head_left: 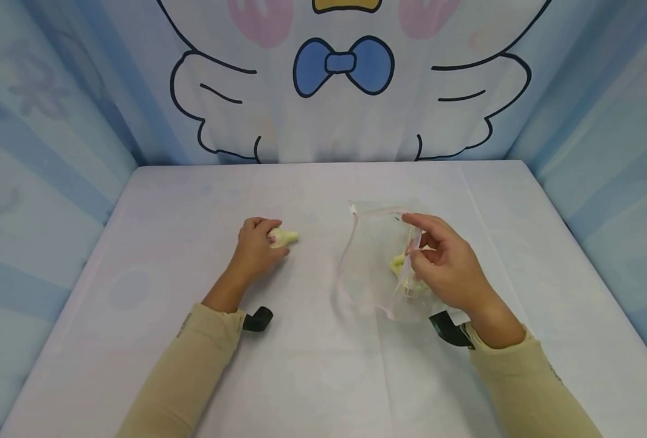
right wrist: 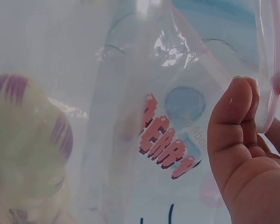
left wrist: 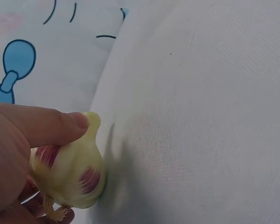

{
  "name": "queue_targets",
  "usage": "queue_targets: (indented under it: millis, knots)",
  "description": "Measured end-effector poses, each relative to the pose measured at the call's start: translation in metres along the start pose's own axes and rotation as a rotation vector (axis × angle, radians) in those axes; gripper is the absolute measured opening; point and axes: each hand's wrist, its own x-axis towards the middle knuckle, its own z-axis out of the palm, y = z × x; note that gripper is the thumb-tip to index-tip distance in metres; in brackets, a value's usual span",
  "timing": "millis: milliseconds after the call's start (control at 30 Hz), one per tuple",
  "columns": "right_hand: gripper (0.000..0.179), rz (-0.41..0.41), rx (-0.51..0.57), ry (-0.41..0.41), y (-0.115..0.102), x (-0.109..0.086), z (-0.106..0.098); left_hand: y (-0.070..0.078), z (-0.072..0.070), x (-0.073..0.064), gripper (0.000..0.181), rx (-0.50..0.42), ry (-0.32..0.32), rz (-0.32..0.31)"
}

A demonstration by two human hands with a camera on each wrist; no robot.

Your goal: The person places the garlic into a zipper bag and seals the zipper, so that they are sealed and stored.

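Note:
My left hand (head_left: 255, 250) grips a garlic bulb (head_left: 285, 238) over the left middle of the table. In the left wrist view the garlic is pale yellow with purple patches and a tuft of roots, and the thumb lies across its neck. Pinched at its pink-edged opening by my right hand (head_left: 448, 267) is a clear zip bag (head_left: 370, 255), held up off the table to the right. Inside the bag sits more pale garlic with purple streaks (right wrist: 32, 135); how many bulbs, I cannot tell. Red lettering (right wrist: 165, 144) shows on the bag's film.
A white cloth covers the table (head_left: 312, 371). Behind it hangs a curtain with a cartoon figure and a blue bow tie (head_left: 342, 64). Pale blue curtains (head_left: 602, 152) close off both sides. Black straps (head_left: 258, 319) stick out at both sleeve cuffs.

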Motion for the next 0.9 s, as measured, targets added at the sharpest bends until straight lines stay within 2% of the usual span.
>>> queue_targets:
  millis: [200,333,600,767,900]
  knots:
    - [0.048,0.003,0.003,-0.001,0.000,0.000,0.000,0.001,0.002,0.001,0.062,-0.024,-0.046,-0.019]
    - [0.048,0.003,-0.001,-0.003,0.000,0.000,0.000,0.003,0.003,-0.001,0.060,-0.045,-0.053,-0.004]
    - [0.047,-0.005,0.005,-0.004,0.001,0.000,0.000,0.012,0.003,-0.005,0.051,-0.077,-0.028,0.033]
    - [0.048,-0.005,0.008,-0.009,0.001,0.000,0.000,0.013,0.004,-0.007,0.049,-0.086,0.012,0.084]
    - [0.047,-0.007,0.014,-0.014,0.002,0.000,-0.001,0.015,0.007,-0.010,0.050,-0.112,0.034,0.102]
